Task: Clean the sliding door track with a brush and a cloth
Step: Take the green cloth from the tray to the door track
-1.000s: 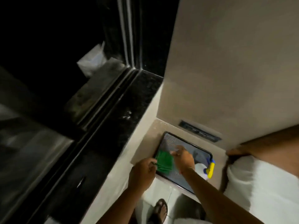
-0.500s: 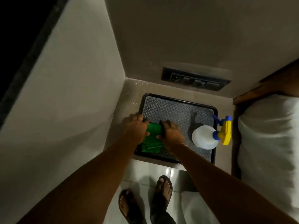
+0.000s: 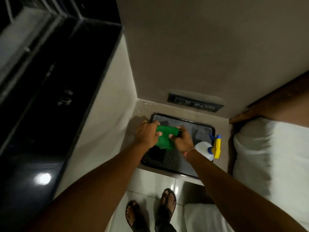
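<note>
Together, left hand (image 3: pixel 147 133) and right hand (image 3: pixel 181 139) grip the green cloth (image 3: pixel 164 137).

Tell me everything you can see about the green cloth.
The cloth is bright green, soft-looking fabric, bunched and creased. Both hands hold it up over the dark patterned tray: the left hand grips its left edge, the right hand its right. Its lower part hangs loose between them.
</note>
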